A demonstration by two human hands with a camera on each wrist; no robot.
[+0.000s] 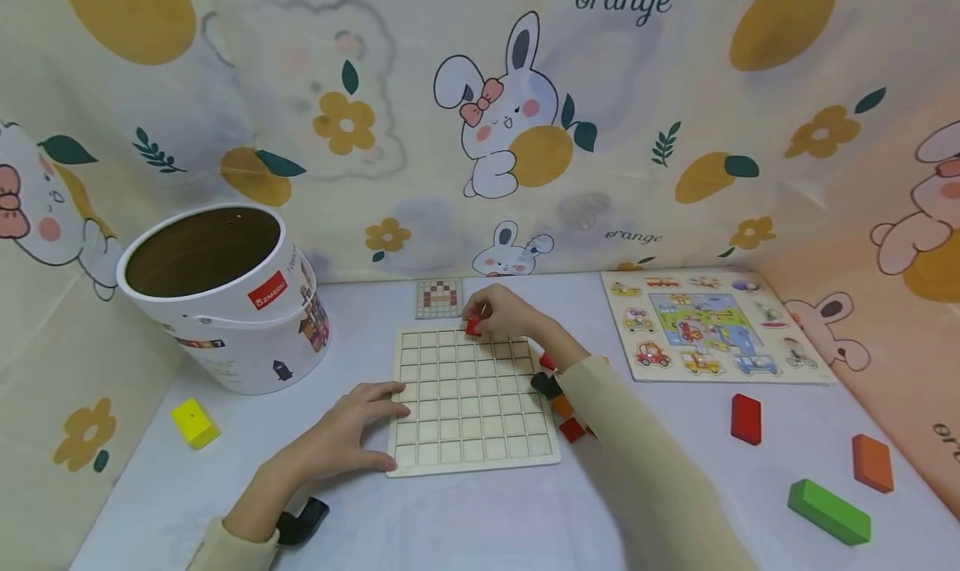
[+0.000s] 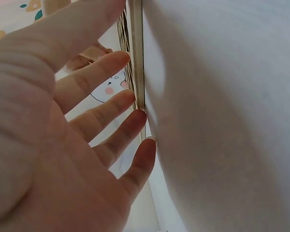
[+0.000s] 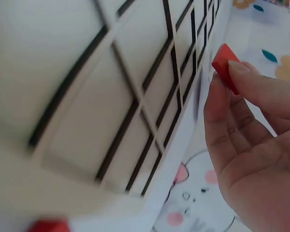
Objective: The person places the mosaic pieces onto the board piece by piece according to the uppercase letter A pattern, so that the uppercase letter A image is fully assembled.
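Right hand pinched a red cube over the grid board's top row, probably just above it. Left hand lay flat, fingers straight, against the board's left edge.

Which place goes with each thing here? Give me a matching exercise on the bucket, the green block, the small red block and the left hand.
Things:
1. bucket
2. green block
3. red block
4. left hand

Places:
A. pinched by the right hand over the grid board
B. table's near right
C. against the board's left edge
D. far left, tilted

Pairs: 1-D, 2-B, 3-A, 4-C
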